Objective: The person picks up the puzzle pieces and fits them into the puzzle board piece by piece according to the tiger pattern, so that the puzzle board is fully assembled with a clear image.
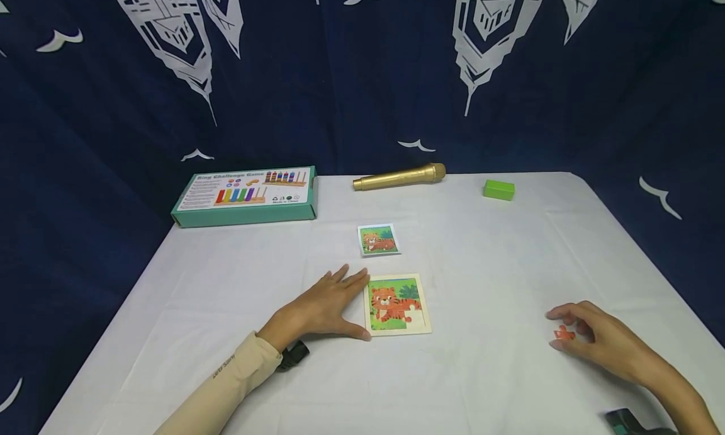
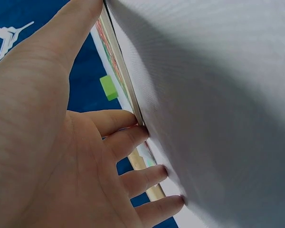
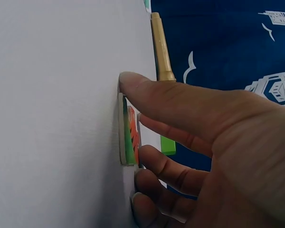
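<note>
On the white table lies a square wooden tiger puzzle (image 1: 396,303) with a bare gap at its lower right. My left hand (image 1: 334,303) spreads along its left side, thumb and fingertips at the edge. The left wrist view shows the puzzle's edge (image 2: 121,61) between that thumb and forefinger. Far to the right, my right hand (image 1: 600,337) arches around an orange puzzle piece (image 1: 563,333) lying on the cloth. In the right wrist view the thumb is at one end of the piece (image 3: 129,135), the fingers loosely bent beside it. A firm pinch does not show.
Behind the puzzle lies a small tiger picture card (image 1: 379,240). Along the back of the table are a green-sided game box (image 1: 249,216), a gold microphone (image 1: 399,177) and a green block (image 1: 498,189). A dark blue patterned curtain (image 1: 340,76) hangs behind.
</note>
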Demonstrator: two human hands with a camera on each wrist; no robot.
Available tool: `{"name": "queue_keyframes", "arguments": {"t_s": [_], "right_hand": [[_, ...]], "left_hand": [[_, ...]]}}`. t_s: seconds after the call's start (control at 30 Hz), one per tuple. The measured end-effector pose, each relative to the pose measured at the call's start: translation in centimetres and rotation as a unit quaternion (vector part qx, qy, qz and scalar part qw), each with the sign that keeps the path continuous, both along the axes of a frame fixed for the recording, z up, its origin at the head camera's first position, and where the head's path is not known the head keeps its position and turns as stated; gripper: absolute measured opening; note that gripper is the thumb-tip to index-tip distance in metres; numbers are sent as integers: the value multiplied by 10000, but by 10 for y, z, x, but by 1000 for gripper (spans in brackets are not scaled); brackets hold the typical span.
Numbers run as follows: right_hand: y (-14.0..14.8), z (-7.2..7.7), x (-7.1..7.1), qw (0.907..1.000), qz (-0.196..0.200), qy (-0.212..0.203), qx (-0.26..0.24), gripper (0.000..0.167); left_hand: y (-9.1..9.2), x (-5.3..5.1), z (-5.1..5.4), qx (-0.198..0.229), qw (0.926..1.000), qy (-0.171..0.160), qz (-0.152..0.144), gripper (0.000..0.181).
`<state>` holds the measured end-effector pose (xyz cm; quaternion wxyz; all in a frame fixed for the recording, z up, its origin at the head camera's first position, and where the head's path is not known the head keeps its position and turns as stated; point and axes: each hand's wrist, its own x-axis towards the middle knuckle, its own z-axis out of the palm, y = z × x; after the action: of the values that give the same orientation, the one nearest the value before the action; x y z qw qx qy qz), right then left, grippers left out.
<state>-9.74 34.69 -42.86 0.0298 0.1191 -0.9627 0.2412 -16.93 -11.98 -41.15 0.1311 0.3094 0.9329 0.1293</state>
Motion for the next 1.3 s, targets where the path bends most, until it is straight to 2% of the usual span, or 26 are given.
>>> {"name": "queue_keyframes", "arguments": {"t_s": [0.17,0.47,0.7,0.9,1.0,1.13,1.3], "right_hand": [[0,0,-1,9999,112,51,-51,36],[9,1,4,9995,275,-148,-52,51],[13,-2,6,9990,436,6,-132,43],[15,0,7,9994,227,-232,70,47],[15,1,7,9992,124,-353,100,44],[15,1,8,9993,93,-371,4,36],[12,0,8,9996,22,-267,-90,41]], "left_hand": [[0,0,0,27,10000,-2,15,111],[1,0,0,-16,10000,19,6,112],[1,1,0,44,10000,10,27,112],[2,1,0,64,10000,-11,23,111],[2,1,0,3,10000,20,10,111],[1,0,0,-38,10000,32,-1,111],[1,0,-1,-9,10000,39,-15,111]]}}
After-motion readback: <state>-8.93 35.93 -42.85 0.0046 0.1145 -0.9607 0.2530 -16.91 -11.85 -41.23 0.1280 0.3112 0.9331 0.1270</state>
